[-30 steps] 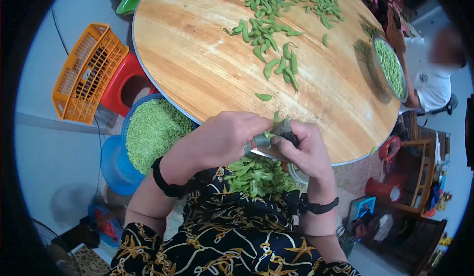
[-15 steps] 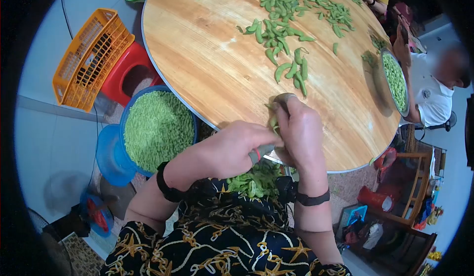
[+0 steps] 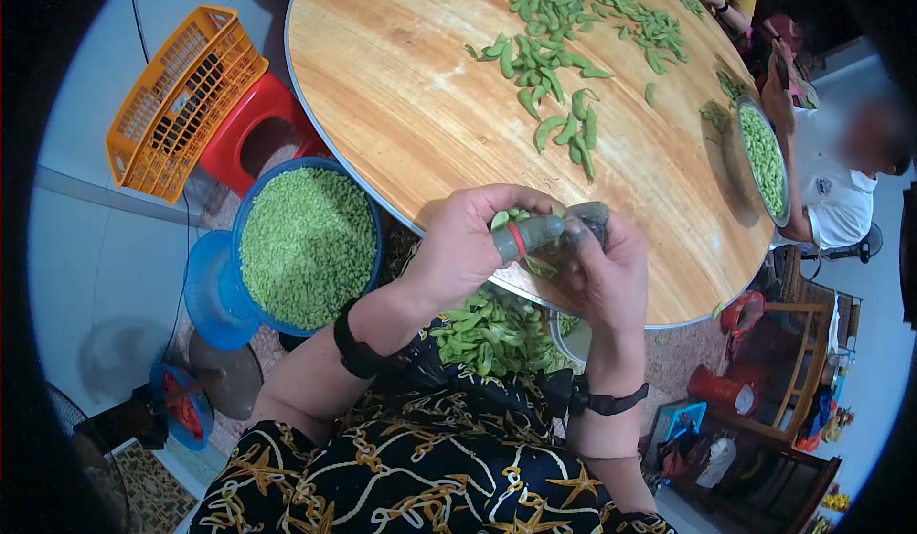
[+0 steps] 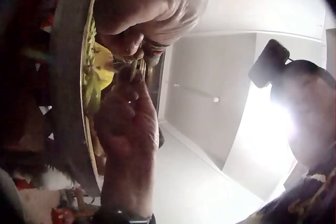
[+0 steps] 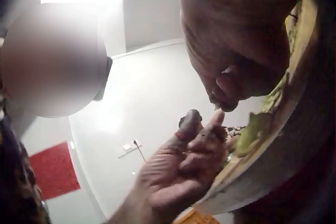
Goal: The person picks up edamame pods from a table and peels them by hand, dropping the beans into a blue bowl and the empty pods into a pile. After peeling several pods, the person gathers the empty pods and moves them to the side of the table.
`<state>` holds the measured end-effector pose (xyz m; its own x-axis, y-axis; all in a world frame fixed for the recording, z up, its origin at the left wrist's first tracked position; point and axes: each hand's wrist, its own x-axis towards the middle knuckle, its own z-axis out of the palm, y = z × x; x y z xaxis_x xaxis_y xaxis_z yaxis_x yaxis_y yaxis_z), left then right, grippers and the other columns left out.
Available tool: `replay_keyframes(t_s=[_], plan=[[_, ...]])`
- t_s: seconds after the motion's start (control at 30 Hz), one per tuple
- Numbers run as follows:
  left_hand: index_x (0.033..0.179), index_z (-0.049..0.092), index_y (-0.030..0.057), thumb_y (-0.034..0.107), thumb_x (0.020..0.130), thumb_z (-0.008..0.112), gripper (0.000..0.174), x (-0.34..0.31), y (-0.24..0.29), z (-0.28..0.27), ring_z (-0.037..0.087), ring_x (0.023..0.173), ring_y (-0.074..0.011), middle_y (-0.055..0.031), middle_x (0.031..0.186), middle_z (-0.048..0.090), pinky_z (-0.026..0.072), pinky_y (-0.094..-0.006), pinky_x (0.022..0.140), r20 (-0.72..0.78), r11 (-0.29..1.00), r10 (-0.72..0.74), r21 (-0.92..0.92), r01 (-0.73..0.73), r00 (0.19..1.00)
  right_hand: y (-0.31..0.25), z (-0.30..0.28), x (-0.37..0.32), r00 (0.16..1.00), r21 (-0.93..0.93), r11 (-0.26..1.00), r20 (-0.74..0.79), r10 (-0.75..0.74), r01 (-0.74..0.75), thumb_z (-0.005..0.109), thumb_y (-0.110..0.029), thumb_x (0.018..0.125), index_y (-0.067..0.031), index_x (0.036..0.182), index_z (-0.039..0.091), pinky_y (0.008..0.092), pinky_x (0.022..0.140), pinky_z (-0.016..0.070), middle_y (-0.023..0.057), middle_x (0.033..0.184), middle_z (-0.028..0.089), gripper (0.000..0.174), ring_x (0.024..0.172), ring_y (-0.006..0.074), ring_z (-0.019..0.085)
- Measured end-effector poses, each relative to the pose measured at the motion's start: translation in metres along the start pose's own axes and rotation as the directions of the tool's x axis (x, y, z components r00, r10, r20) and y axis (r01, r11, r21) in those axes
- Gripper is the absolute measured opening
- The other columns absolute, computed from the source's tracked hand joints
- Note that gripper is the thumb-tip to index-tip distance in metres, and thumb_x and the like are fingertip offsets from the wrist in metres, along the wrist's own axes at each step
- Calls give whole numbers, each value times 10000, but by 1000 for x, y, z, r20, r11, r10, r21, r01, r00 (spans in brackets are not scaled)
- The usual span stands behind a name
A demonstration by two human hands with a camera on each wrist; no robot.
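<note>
Head view: green pods [image 3: 506, 218] between left fingers [image 3: 519, 196].

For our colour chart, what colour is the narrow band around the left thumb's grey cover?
Red band, clearest in the head view.

In the head view, the palm of the right hand [image 3: 613, 281] is hidden. The upper edge cuts off the table [image 3: 382, 85]; one person's head [image 3: 871, 133] is blurred.

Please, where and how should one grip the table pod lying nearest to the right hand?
Probably pinch the pod across its near tip, coming from the side of the right hand: that slim tip juts out free, while its far end lies among other pods.
</note>
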<state>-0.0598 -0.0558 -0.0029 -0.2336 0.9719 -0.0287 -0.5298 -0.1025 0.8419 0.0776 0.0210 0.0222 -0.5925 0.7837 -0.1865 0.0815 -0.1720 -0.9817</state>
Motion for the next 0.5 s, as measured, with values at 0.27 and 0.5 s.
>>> replay_keyframes(t_s=[0.27, 0.5], plan=[[928, 586, 12, -2, 776, 598, 154, -3, -15, 1, 555, 745, -74, -29, 842, 614, 445, -195, 649, -98, 981, 3, -190, -22, 995, -2, -3, -17, 965, 45, 997, 256, 48, -61, 416, -228, 938, -30, 854, 527, 185, 466, 302, -33, 618, 465, 242, 510, 39, 379], [933, 583, 12, 71, 851, 576, 102, -4, -14, 13, 499, 662, -18, -7, 819, 601, 361, -148, 534, -151, 996, 81, -14, -84, 985, 2, -5, -18, 952, 210, 970, 301, 58, -125, 405, -168, 936, -23, 886, 524, 183, 464, 299, -9, 640, 488, 194, 506, 43, 382]])
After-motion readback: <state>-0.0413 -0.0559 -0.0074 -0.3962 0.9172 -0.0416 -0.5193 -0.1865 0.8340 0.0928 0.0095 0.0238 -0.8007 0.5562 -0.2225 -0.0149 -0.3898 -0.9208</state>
